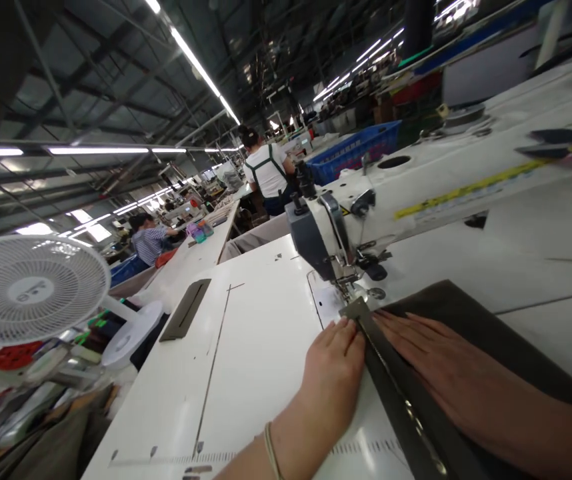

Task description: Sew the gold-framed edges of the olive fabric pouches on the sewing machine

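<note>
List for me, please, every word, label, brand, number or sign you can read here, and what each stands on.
No text is legible.
White fan: hub logo, too blurred to read.
Yellow tape measure: markings too blurred to read.
White table: ruler scale with tick marks, no readable numbers.
Sewing machine: yellow label, too small to read.

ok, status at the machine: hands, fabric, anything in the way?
Left hand curled at dark strip; right hand flat on dark fabric. Strip's far end near sewing machine foot. Loose piece lies well left, not in the way.
</note>
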A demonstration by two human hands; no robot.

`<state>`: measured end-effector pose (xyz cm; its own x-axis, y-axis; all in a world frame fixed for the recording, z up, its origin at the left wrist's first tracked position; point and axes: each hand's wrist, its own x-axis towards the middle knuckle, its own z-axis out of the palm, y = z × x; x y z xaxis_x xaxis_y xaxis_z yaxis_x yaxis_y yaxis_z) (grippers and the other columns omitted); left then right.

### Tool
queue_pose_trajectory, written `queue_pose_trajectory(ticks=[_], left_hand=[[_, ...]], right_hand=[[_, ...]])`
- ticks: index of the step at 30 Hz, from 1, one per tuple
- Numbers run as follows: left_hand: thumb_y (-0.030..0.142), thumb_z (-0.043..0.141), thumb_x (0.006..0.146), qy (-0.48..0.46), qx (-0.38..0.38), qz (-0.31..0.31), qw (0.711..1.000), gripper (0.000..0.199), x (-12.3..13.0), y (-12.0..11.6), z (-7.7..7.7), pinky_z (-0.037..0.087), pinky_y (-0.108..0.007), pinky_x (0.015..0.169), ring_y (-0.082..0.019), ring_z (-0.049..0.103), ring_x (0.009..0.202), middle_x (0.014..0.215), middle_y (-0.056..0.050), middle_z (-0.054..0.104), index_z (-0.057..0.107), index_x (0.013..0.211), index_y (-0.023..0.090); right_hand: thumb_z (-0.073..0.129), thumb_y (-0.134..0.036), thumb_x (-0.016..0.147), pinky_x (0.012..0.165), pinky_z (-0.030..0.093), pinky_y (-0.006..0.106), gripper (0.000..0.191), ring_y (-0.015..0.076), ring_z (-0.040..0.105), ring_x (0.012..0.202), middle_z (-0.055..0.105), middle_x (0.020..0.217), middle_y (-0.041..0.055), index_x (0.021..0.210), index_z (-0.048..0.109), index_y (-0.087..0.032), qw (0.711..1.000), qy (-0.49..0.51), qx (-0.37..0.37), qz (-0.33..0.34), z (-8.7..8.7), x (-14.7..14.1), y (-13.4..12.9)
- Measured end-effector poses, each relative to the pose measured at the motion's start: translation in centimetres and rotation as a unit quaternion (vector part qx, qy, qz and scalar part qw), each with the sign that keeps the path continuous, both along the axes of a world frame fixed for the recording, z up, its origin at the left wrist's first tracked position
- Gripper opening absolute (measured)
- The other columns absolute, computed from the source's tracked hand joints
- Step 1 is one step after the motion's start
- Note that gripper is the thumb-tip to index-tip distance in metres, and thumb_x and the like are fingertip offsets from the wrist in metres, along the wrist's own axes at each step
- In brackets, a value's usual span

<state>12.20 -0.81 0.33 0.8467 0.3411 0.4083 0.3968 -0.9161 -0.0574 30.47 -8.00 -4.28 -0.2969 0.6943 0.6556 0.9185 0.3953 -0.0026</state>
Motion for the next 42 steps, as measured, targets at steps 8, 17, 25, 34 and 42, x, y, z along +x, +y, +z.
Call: queue_pose_trajectory(ticks=[8,17,25,34,42], left_hand=[[0.012,0.036,0.097,-0.001,-0.006,-0.023,1.0,0.032,0.2,0.7,0.8,0.055,-0.036,0.092,-0.024,0.058,0.114,0.123,-0.02,0.06,0.057,0.12,0.006],[0.01,0.036,0.094,0.026,0.082,-0.05,0.995,0.031,-0.5,2.3,0.4,0.06,-0.032,0.079,-0.023,0.065,0.103,0.116,-0.016,0.065,0.054,0.119,0.01],[0.007,0.036,0.091,0.058,0.112,-0.049,0.991,0.03,-0.3,2.6,1.0,0.06,-0.03,0.074,-0.023,0.067,0.098,0.111,-0.016,0.066,0.055,0.114,0.011],[0.004,0.034,0.088,0.084,0.099,-0.044,0.991,0.041,0.0,1.9,1.3,0.06,-0.035,0.079,-0.025,0.063,0.106,0.118,-0.017,0.063,0.046,0.126,0.009],[0.0,0.038,0.079,0.055,-0.003,-0.002,0.998,0.045,0.2,-0.1,1.0,0.053,-0.043,0.094,-0.026,0.053,0.119,0.13,-0.018,0.054,0.049,0.121,0.008]], right_hand=[[0.041,-0.02,0.083,0.09,0.042,0.042,0.046,0.0237,0.054,0.111,0.062,0.12,0.0076,0.128,0.053,-0.018,0.998,0.029,0.049,-0.036,1.5,-1.2,0.3],[0.043,-0.034,0.087,0.093,0.041,0.042,0.039,0.0241,0.054,0.108,0.065,0.115,0.0081,0.119,0.06,-0.02,0.989,0.101,0.049,-0.094,2.0,-1.6,0.4],[0.043,-0.043,0.09,0.094,0.037,0.041,0.039,0.0231,0.056,0.106,0.067,0.112,0.0079,0.114,0.063,-0.019,0.986,0.12,0.066,-0.098,1.8,-1.7,0.5],[0.047,-0.041,0.086,0.094,0.036,0.045,0.044,0.0263,0.057,0.107,0.064,0.117,0.0107,0.12,0.059,-0.015,0.991,0.118,0.031,-0.058,1.4,-1.7,0.7],[0.042,-0.025,0.088,0.104,0.034,0.043,0.045,0.0214,0.049,0.121,0.056,0.131,0.0118,0.13,0.051,-0.012,0.997,0.077,0.01,-0.03,0.6,-1.1,0.0]])
